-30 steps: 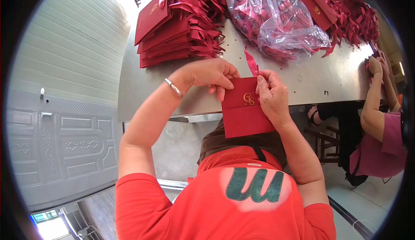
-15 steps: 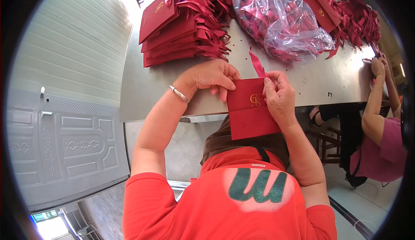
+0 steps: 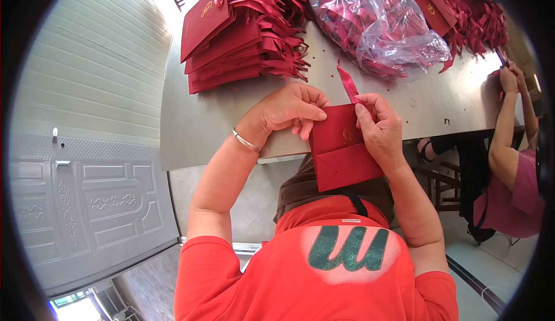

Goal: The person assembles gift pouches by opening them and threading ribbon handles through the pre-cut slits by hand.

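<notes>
You are holding the red bag (image 3: pixel 347 165) up between your hands, overlapping the near edge of the counter (image 3: pixel 196 127) in view. Compared with half a second ago, it is sitting slightly toward 4 o'clock, its lower fold is slanting more, and its gold emblem (image 3: pixel 348 133) is showing fainter, so the face is probably tilting. Your grip is staying at the same two places, so the handling is apparently remaining at the same step.

Your left hand (image 3: pixel 292 110) is pressing its thumb on the bag's 11 o'clock corner, the fingers curling narrowly beside it. Your right hand (image 3: pixel 381 127) is pinching the 1 o'clock corner, where the ribbon (image 3: pixel 347 83) is sticking up toward 12; it is also hiding the right edge from you.

Outward from the bag, a stack of red bags (image 3: pixel 222 52) is standing at 10 o'clock, its ribbon ends trailing near your left hand. A clear plastic sack (image 3: pixel 399 46) is crowding the counter between 12 and 1, and more ribboned bags (image 3: pixel 433 12) are lying toward 1. At 3 o'clock, a co-worker (image 3: pixel 509 188) is reaching to the counter.
</notes>
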Demonstrator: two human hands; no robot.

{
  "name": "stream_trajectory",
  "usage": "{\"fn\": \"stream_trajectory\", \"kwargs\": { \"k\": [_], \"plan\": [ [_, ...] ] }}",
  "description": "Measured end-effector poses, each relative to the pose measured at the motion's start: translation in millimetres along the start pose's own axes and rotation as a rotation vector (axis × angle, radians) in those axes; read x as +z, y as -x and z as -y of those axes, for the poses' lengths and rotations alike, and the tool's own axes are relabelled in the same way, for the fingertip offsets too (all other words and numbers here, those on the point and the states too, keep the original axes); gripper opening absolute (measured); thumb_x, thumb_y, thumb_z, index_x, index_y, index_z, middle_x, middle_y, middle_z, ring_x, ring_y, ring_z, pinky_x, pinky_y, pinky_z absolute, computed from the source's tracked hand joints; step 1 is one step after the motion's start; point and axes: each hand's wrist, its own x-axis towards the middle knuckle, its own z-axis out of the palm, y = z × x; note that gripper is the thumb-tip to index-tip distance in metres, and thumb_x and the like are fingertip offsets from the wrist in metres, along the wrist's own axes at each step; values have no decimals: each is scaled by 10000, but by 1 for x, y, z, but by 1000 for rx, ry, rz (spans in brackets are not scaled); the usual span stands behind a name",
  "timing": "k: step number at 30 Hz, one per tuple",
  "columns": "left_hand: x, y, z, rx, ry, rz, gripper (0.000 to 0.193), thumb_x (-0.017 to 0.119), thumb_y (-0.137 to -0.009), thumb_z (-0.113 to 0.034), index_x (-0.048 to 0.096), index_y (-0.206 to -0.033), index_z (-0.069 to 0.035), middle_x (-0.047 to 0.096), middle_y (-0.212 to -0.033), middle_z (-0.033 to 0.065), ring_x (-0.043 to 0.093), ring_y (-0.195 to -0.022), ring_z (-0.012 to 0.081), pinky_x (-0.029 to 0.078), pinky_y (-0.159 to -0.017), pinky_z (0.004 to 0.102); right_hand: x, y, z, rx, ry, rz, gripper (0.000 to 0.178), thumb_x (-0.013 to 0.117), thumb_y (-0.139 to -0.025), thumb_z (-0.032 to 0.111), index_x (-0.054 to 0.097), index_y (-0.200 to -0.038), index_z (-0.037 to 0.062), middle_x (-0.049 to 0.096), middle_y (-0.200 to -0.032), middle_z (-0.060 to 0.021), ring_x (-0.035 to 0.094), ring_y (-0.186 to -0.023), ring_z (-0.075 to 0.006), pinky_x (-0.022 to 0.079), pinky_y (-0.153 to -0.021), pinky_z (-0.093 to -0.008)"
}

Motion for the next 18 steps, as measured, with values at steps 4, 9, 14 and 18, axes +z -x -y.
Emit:
{"fn": "stream_trajectory", "kwargs": {
  "k": [4, 9, 14, 18],
  "plan": [
    [5, 1, 6, 50, -21, -68, 161, 656, -820, -55, 626, -946, 41, 613, -667, 34, 581, -435, 110, 369, -360, 201, -1, 3, 2, -90, 7, 12, 123, 634, -918, 50, 680, -1030, 33, 573, -706, 40, 491, -625, -28, 410, -584, -197],
    [15, 0, 7, 134, -84, -167, 106, 643, -773, -69, 625, -832, 17, 552, -608, -1, 443, -399, 57, 305, -366, 222, 0, 5, 1, -187, -1, 21, 126, 624, -901, 3, 682, -1012, 15, 630, -769, 14, 556, -675, -38, 451, -637, -187],
    [19, -1, 8, 166, -115, -195, 95, 635, -780, -92, 611, -774, -1, 530, -584, -12, 416, -405, 49, 305, -376, 224, -2, 10, 0, -164, -60, 35, 139, 616, -885, -37, 670, -1008, 1, 668, -815, -22, 616, -705, -64, 490, -656, -198],
    [23, -1, 7, 163, -166, -203, 126, 634, -794, -120, 601, -750, -6, 521, -568, -14, 414, -409, 48, 307, -381, 229, -6, 11, 2, -250, 63, 10, 131, 651, -855, -44, 663, -976, 6, 676, -804, -32, 629, -686, -80, 499, -634, -210]
  ]
}}
